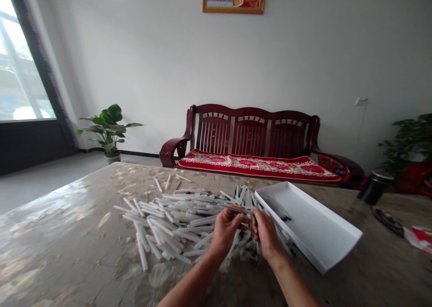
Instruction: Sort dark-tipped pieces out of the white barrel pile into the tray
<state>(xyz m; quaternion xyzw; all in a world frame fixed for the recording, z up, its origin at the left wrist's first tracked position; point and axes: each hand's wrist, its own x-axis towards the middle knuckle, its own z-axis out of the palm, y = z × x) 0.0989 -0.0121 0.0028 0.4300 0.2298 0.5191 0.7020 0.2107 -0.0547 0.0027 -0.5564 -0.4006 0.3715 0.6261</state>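
Observation:
Over a loose pile of slim, whitish, pen-like tubes (165, 230), both hands meet with fingertips close together. My left hand (225, 230) is closed in a pinch around one pale pen-like tube (240, 209), which points toward the other hand. My right hand (266, 235) is also closed, at the far end of that tube; its fingers hide exactly what they grip. Just right of it stands a shallow white box (317, 226). Along its left inner side lies a row of slim clear sticks (275, 206) with dark tips.
The patterned table (101, 262) reaches out to both sides. At its right are a black canister (376, 186), a dark cable (388, 221) and a red-and-white packet (421, 237). Beyond are a wooden bench (251, 131) with a red cover and a potted plant (110, 129).

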